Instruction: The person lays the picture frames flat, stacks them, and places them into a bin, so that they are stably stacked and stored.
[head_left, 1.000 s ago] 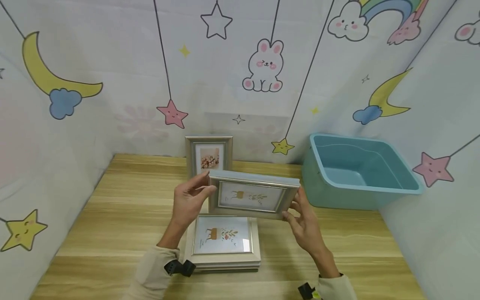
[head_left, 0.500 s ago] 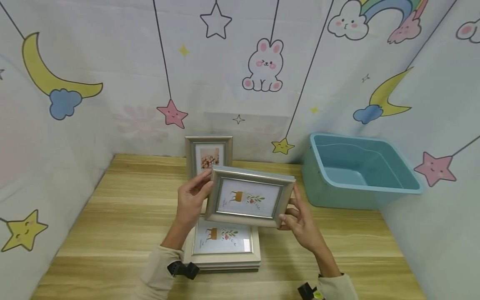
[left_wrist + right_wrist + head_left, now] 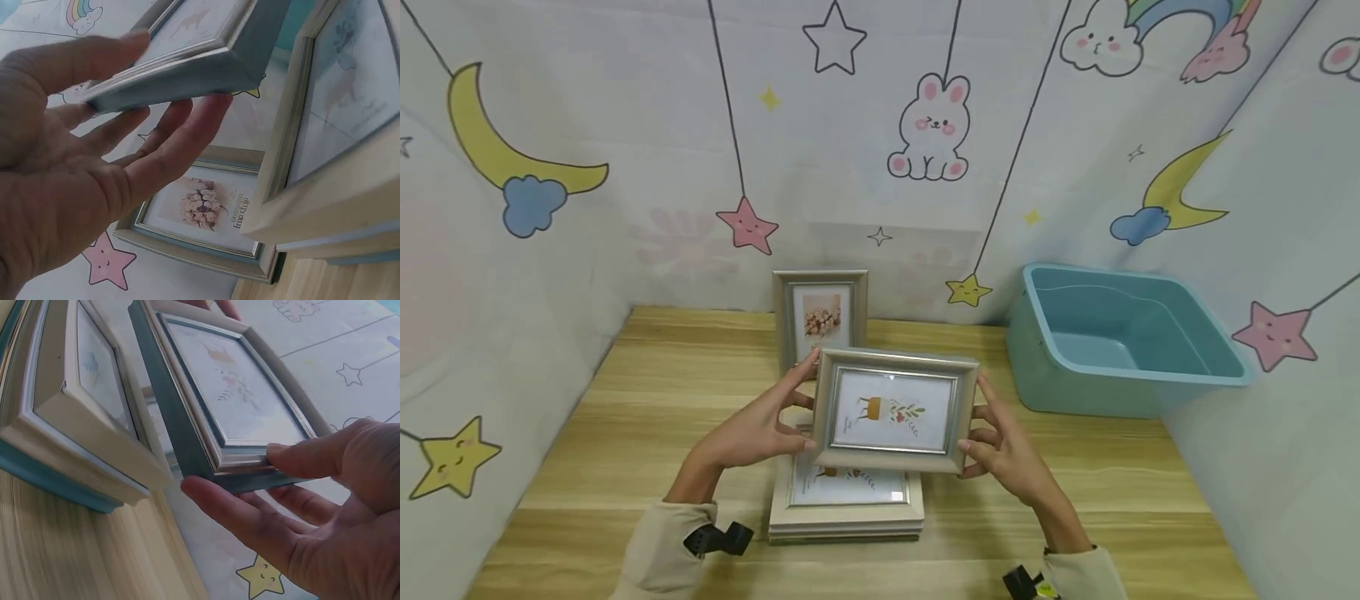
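A silver-beige picture frame (image 3: 895,410) with a plant-and-stool print is held up between both hands, turned sideways and tilted so its face shows. My left hand (image 3: 760,425) holds its left end; in the left wrist view the thumb (image 3: 100,56) lies on the face side and the fingers behind the edge. The right hand (image 3: 1011,450) pinches the other end, its thumb (image 3: 306,459) on the front border. Below the held frame lies a stack of similar frames (image 3: 846,527), partly covered by it.
Against the back wall stands an upright picture frame (image 3: 782,321) with a flower print, its lower part hidden by the held one. A blue plastic bin (image 3: 1090,392) sits at the back right of the wooden table (image 3: 595,467). Cartoon-printed cloth (image 3: 647,167) lines the walls.
The held frame has tipped so its face shows more fully, then come slightly lower and more level. My left hand has swung outward, with its thumb now near the frame's lower left corner.
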Demonstrator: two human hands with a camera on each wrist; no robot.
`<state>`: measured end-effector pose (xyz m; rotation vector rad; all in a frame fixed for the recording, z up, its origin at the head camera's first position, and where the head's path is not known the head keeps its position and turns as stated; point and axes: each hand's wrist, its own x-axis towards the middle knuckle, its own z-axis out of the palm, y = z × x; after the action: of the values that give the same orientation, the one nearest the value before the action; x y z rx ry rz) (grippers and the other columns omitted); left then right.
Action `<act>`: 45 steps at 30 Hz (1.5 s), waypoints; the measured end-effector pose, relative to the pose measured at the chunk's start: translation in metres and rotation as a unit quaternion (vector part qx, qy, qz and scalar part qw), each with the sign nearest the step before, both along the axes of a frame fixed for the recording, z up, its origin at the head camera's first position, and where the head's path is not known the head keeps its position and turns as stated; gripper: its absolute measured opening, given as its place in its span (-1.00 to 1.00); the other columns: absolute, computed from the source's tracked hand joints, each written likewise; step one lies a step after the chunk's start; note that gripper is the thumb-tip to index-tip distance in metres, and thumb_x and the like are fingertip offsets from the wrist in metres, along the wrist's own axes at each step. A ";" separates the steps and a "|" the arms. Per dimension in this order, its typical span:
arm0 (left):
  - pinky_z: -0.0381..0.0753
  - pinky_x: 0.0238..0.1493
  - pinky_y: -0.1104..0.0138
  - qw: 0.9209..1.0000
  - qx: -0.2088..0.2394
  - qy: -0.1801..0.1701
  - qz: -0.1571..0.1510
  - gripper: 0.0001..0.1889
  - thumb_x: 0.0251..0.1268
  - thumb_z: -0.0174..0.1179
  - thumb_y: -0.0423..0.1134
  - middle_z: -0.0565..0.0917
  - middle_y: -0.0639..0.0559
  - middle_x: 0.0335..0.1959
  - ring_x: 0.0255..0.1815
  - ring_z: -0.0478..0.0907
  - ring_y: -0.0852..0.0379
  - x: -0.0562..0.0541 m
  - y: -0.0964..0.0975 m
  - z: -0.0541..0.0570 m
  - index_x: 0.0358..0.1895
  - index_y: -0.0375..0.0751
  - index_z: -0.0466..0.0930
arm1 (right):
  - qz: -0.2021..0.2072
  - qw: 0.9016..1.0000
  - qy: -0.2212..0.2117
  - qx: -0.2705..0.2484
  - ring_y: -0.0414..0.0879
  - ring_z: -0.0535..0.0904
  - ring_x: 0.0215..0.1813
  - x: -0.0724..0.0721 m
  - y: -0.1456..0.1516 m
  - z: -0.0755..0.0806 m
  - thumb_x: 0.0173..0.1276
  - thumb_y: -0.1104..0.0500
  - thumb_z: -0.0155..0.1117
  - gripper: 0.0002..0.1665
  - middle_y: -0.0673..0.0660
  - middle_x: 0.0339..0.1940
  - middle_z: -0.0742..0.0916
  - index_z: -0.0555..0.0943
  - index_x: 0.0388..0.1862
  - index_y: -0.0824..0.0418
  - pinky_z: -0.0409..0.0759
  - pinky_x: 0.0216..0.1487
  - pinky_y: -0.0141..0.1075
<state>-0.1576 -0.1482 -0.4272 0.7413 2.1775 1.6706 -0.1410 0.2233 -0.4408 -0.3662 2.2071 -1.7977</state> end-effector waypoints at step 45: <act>0.76 -0.37 0.14 0.970 0.045 -0.204 0.128 -0.05 0.10 0.34 -0.55 0.10 -0.46 0.49 -0.19 0.56 0.11 0.041 -0.032 -0.037 0.56 -0.40 0.00 | 0.052 0.988 -0.068 0.127 -0.07 0.57 -0.44 0.001 -0.047 -0.027 0.21 0.24 0.47 0.16 0.13 -0.37 0.53 -0.03 0.64 0.22 0.68 -0.40 -0.17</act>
<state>-0.1170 -0.1806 -0.4642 0.1143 1.9739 1.8579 -0.1395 0.1762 -0.4676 -0.2899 2.2399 -1.4233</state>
